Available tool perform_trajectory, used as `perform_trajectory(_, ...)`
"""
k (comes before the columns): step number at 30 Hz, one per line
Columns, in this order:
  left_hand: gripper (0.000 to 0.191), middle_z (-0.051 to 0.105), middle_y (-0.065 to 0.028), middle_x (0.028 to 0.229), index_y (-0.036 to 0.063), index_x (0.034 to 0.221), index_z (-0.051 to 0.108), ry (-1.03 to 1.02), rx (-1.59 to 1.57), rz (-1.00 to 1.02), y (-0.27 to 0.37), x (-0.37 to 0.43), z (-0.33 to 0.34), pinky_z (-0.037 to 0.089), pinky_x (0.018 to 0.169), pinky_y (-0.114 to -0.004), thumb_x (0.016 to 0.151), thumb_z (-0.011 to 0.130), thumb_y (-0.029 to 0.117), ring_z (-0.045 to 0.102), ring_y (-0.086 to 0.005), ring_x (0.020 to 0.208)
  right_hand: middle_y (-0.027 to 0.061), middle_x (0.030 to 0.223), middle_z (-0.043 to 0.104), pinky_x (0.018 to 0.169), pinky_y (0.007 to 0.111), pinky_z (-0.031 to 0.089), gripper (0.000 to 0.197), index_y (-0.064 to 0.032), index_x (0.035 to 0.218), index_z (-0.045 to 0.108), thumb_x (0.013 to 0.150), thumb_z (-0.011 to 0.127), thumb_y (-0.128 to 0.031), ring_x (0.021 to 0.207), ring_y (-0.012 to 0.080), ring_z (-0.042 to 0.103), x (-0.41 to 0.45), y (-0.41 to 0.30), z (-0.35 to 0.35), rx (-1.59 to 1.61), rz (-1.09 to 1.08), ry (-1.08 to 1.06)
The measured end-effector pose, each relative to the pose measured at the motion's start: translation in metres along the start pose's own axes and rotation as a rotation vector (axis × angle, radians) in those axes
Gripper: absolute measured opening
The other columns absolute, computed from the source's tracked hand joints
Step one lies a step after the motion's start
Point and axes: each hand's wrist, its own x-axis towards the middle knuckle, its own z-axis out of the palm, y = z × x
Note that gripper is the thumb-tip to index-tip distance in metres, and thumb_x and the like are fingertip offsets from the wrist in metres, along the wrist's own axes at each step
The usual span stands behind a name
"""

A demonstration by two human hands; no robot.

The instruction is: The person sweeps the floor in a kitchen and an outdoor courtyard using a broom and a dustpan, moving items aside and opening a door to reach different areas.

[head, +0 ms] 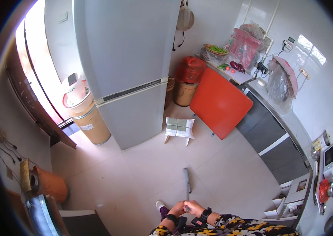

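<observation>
Both my hands are together at the lower middle of the head view. My left hand and my right hand are closed around the handle of a long-handled floor mop. Its narrow grey head points away from me over the pale tiled floor. Whether it is a mop or a floor squeegee is hard to tell. The top end of the handle shows just under my right fingers. Dark straps with small devices circle both wrists. One white shoe shows left of my hands.
Ahead stands a grey refrigerator, with a low stool topped by a cushion beside it. A red folding table top leans against the dark cabinets. Fibre drums stand left, near an open doorway; an orange bin sits nearer me.
</observation>
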Motion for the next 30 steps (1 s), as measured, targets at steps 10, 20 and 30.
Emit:
perform_trajectory(10,0.025,0.055,-0.0069,0.07,0.0027,0.088,0.048,0.362,-1.223,-0.405,0.062,-0.031,-0.077,0.045,0.053,-0.029,0.082,0.031,0.02,0.053,-0.0163,0.06,0.0055,0.054,0.047,0.038,0.025,0.036,0.006,-0.0011,0.068,0.047,0.067,0.047,-0.007,0.044,0.0137,0.045,0.046,-0.029,0.098,-0.24,0.081,-0.123)
perform_trajectory(20,0.025,0.052,-0.0141,0.07,-0.0075,0.086,0.046,0.255,-0.877,-0.414,0.138,0.071,-0.057,0.044,0.052,-0.034,0.081,0.032,0.013,0.051,-0.023,0.057,0.0081,0.059,0.048,0.037,0.025,0.037,0.017,0.0009,0.083,0.044,0.067,0.047,-0.006,0.048,0.015,0.048,0.029,-0.133,0.019,-0.216,0.03,-0.209)
perform_trajectory(30,0.029,0.053,-0.0147,0.084,-0.0064,0.095,0.044,-0.168,-0.809,-0.513,0.168,0.216,-0.036,0.043,0.075,-0.035,0.085,0.033,0.018,0.053,-0.0246,0.078,0.0071,0.056,0.049,0.039,0.023,0.035,0.012,-0.0005,0.072,0.045,0.066,0.048,-0.01,0.042,0.0137,0.044,0.029,-0.239,-0.097,-0.295,0.039,-0.09)
